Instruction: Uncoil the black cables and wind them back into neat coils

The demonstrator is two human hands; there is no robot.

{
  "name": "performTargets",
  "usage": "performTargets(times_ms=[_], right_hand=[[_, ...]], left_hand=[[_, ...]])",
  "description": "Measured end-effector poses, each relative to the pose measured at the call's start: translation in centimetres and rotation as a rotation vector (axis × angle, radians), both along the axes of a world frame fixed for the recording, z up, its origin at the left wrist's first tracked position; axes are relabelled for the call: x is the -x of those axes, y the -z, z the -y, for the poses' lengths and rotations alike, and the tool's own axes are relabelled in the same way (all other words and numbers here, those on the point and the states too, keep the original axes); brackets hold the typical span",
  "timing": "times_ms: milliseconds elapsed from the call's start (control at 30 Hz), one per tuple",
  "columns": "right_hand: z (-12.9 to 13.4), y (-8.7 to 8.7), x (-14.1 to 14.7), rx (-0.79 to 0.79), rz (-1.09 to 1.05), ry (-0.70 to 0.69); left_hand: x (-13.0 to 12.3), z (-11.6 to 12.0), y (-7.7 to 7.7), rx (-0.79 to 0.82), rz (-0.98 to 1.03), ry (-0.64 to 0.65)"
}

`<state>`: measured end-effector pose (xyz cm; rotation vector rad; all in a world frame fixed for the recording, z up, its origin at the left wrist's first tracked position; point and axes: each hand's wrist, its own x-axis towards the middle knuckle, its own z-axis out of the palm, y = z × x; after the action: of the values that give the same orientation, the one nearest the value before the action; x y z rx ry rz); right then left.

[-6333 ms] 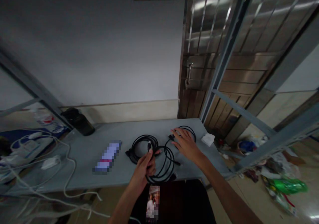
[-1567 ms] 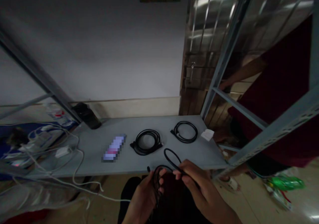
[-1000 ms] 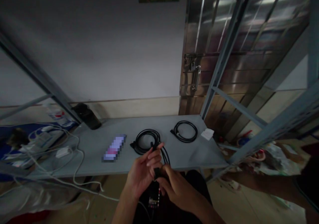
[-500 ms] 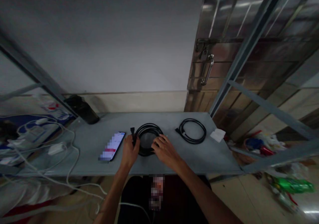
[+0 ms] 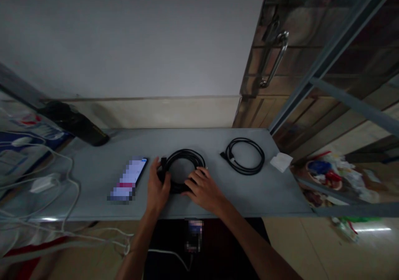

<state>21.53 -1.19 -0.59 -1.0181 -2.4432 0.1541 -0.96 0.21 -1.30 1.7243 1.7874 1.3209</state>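
Left hand [image 5: 158, 188] at 8 o'clock, right hand [image 5: 204, 188] at 4 on near coil [image 5: 186, 152], can't tell if clamped; far coil [image 5: 247, 172] toward 3.

Plain black coiled cables [image 5: 246, 173]

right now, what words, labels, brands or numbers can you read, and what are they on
None can be read.
Phone on the table: screen pixelated.
Phone on the lap: screen pixelated.
Clear bottle: red label marking, too blurred.
Dark bottle: nothing legible.
Left cable coil, right cable coil: any plug markings too small.
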Motion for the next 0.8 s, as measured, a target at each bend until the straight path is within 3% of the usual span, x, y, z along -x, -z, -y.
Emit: performTargets(times_ms=[267,367,500,600,700,800], right_hand=[[0.3,-0.5,-1.0,0.01,-0.127,0.016],[0.5,-0.7,-4.8,-0.027,-0.216,0.177],[0.7,0.3,-12.7,-0.091,-0.146,0.471],[0.8,1.4,-17.2,-0.088,-0.072,0.556],[1.1,2.3,-18.7,-0.06,-0.008,0.546],[1.1,2.2,-17.7,-0.031,0.024,0.544]], left_hand=[[0.1,0.0,-0.7,0.018,-0.093,0.041],[0.2,-0.2,-0.8,0.005,-0.111,0.05],[-0.1,-0.1,-1.4,-0.016,-0.1,0.002],[-0.6,0.5,-2.1,-0.077,-0.077,-0.062],[-1.0,1.1,-2.9,-0.154,-0.055,-0.133],[-1.2,1.4,-3.1,-0.188,-0.057,-0.157]])
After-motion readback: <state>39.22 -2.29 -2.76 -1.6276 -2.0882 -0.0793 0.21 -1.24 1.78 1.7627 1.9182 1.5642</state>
